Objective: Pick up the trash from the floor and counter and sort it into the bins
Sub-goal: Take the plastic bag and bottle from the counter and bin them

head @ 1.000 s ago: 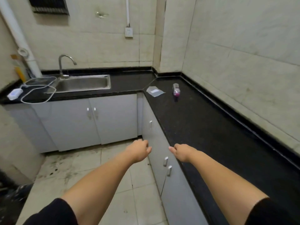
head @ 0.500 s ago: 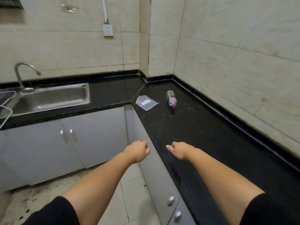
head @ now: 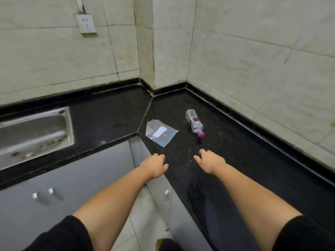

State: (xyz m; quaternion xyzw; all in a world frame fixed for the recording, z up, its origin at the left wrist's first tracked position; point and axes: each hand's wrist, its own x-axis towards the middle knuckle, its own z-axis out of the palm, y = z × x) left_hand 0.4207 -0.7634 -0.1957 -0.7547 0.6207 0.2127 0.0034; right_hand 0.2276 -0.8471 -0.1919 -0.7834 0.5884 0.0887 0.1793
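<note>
Bare black surface [head: 235,160] is lying open between both hands and the corner. Only a clear plastic bag [head: 160,135] and a toppled bottle [head: 194,122] are sitting in the way, apart from each other. Tiled walls [head: 253,60] are closing off the back and right; the sink [head: 34,131] is lying well to the left.

The sink [head: 34,134] runs off the left edge, so only its right end shows. The print on the bottle [head: 194,123] label is too small to read, as is the white sticker on the plastic bag [head: 160,134]. A dark shoe [head: 164,245] with a yellow patch is cut by the bottom edge.
</note>
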